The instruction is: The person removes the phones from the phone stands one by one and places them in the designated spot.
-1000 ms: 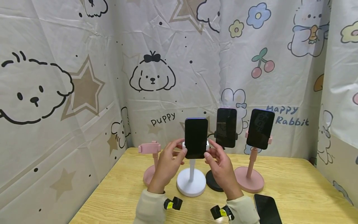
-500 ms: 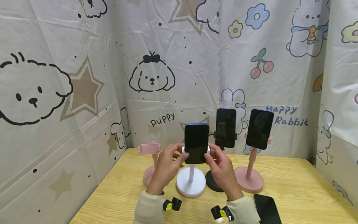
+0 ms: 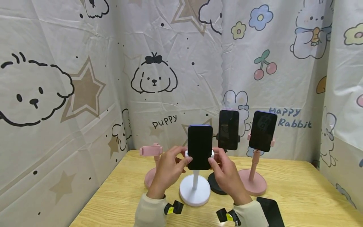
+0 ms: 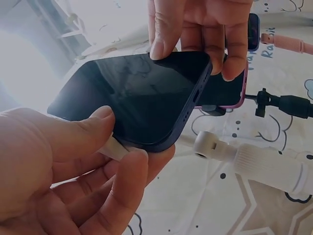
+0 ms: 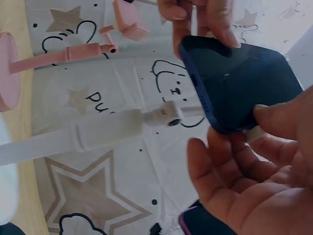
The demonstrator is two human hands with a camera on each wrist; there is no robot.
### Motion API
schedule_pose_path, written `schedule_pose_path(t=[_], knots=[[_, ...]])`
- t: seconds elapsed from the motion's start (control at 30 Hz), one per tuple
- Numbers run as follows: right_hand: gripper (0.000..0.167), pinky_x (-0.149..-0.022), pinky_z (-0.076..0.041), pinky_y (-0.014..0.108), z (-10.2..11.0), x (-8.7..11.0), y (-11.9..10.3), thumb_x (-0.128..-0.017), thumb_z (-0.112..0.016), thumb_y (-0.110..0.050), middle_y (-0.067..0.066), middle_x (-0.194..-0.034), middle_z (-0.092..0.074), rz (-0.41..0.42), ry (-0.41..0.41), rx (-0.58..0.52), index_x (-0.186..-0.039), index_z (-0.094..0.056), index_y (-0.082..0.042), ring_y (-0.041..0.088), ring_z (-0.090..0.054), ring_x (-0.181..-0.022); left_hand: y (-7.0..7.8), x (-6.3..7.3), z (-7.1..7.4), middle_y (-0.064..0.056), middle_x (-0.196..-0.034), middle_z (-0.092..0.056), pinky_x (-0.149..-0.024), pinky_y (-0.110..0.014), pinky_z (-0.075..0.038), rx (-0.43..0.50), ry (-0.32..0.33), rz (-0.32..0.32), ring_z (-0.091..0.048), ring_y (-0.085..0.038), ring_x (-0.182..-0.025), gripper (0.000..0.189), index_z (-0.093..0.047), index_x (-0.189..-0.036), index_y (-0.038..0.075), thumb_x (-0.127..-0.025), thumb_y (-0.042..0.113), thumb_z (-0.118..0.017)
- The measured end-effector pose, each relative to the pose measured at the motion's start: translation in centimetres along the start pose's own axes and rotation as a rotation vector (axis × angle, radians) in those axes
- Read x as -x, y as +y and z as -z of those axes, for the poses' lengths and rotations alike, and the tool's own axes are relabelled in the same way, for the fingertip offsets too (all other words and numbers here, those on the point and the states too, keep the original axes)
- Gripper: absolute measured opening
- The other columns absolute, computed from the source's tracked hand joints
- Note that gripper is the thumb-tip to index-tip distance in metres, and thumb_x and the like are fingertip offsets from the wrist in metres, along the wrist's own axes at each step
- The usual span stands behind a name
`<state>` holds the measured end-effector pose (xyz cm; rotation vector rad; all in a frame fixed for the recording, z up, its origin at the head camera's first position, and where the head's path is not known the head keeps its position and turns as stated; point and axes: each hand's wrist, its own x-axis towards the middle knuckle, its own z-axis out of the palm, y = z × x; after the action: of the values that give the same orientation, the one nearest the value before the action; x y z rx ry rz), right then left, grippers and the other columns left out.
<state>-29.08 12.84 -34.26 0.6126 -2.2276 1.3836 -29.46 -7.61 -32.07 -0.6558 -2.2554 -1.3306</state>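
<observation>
A dark phone (image 3: 200,147) with a blue edge stands upright in the clamp of a white phone stand (image 3: 194,190). My left hand (image 3: 169,167) pinches its left side, thumb on the front and fingers around the white clamp's arm behind. On the other side my right hand (image 3: 227,171) grips likewise, its thumb at the lower right edge. In the left wrist view both thumbs press the front rim of the phone (image 4: 142,98). From the right wrist view, the white pole (image 5: 107,129) meets a ball joint behind the phone (image 5: 239,83). Most of the clamp is hidden.
A pink stand (image 3: 151,150) without a phone stands at left. Behind to the right are a phone (image 3: 228,130) on a black stand and a phone (image 3: 263,130) on a pink stand. Another phone (image 3: 270,212) lies on the wooden table (image 3: 306,189). Printed curtains enclose the table.
The phone and both hands have come lower, with the blue top edge showing more. In the last half second the white stand's base has shifted slightly toward me.
</observation>
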Motion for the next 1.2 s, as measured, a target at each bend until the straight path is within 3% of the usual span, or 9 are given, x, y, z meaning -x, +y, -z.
schedule_pose_path(t=[0.4, 0.63, 0.9, 1.2], knots=[[0.030, -0.082, -0.055, 0.031, 2.0, 0.6, -1.2, -0.098, -0.057, -0.011, 0.004, -0.090, -0.060, -0.042, -0.089, 0.053, -0.126, -0.050, -0.007, 0.015, -0.061, -0.080, 0.9, 0.4, -0.1, -0.007, -0.090, -0.053, -0.052, -0.025, -0.054, 0.025, -0.101, -0.008, -0.061, -0.010, -0.055, 0.024, -0.064, -0.113, 0.003, -0.090, 0.011, -0.067], [0.028, -0.074, -0.054, 0.023, 2.9, 0.9, -1.8, -0.098, -0.057, -0.011, 0.002, -0.085, -0.055, -0.075, -0.155, 0.083, -0.124, -0.049, -0.008, 0.016, -0.059, -0.076, 1.8, 0.7, 0.2, -0.004, -0.090, -0.053, -0.052, -0.024, -0.054, 0.028, -0.154, 0.011, -0.062, -0.008, -0.058, 0.019, -0.063, -0.110, 0.006, -0.091, 0.009, -0.067], [0.021, -0.070, -0.053, 0.023, 3.8, 1.5, -2.9, -0.097, -0.056, -0.009, 0.003, -0.083, -0.053, -0.084, -0.229, 0.081, -0.117, -0.049, -0.007, 0.016, -0.059, -0.074, 2.6, 1.1, 0.5, -0.004, -0.091, -0.054, -0.049, -0.026, -0.054, 0.024, -0.221, -0.009, -0.062, -0.007, -0.057, 0.012, -0.059, -0.101, 0.007, -0.092, 0.010, -0.066], [0.022, -0.063, -0.052, 0.025, 5.0, 2.0, -3.7, -0.098, -0.056, -0.014, 0.002, -0.079, -0.054, -0.027, -0.311, 0.093, -0.116, -0.047, -0.006, 0.013, -0.056, -0.071, 3.2, 1.5, 0.9, -0.003, -0.088, -0.056, -0.048, -0.025, -0.053, 0.008, -0.273, -0.030, -0.061, -0.005, -0.055, 0.012, -0.057, -0.092, 0.008, -0.093, 0.016, -0.066]])
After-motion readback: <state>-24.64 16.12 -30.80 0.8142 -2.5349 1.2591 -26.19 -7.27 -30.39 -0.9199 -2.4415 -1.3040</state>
